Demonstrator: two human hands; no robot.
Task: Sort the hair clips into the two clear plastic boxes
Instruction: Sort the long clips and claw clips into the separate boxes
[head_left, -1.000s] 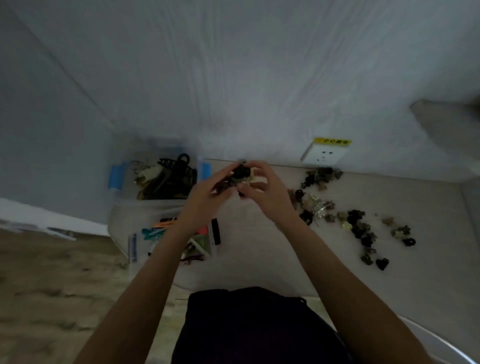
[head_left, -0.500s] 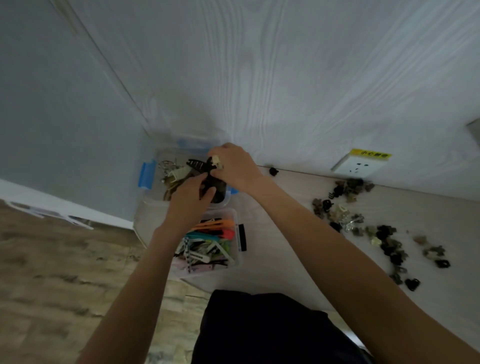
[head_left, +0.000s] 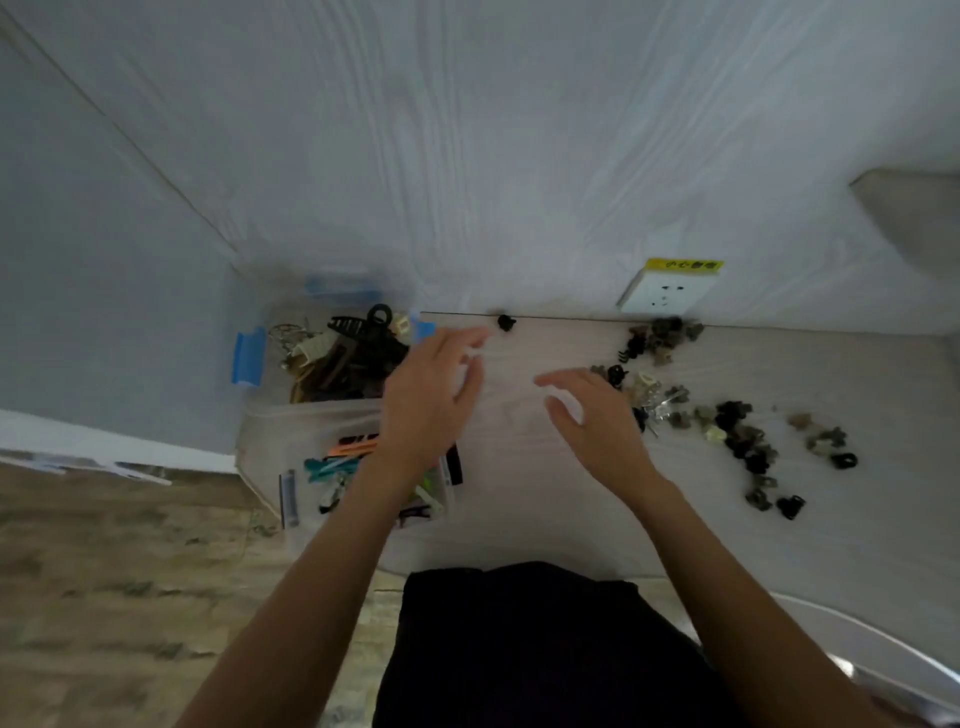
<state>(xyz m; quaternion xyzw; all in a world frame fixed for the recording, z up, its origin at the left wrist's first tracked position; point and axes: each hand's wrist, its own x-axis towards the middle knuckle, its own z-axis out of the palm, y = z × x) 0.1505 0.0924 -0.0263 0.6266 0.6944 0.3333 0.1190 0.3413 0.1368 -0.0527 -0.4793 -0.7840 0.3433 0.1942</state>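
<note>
Two clear plastic boxes stand at the table's left end. The far box (head_left: 260, 400), with blue latches, holds dark and beige claw clips. The near box (head_left: 291, 519) holds flat coloured clips. My left hand (head_left: 426, 400) hovers with fingers apart over the boxes' right edge, holding nothing. My right hand (head_left: 597, 421) is over the bare table, fingers spread and empty, just left of a scattered pile of small claw clips (head_left: 727, 415). One small black clip (head_left: 505, 322) lies alone by the wall.
The pale wood table (head_left: 519, 493) meets a white wall at the back, with a wall socket (head_left: 665, 293) under a yellow label. My dark-clothed lap (head_left: 519, 649) is at the near edge. Wood-pattern floor lies to the left.
Both hands held a dark claw clip together, carried it over the far box, and now have come away empty; the right hand has moved right toward the loose pile.
</note>
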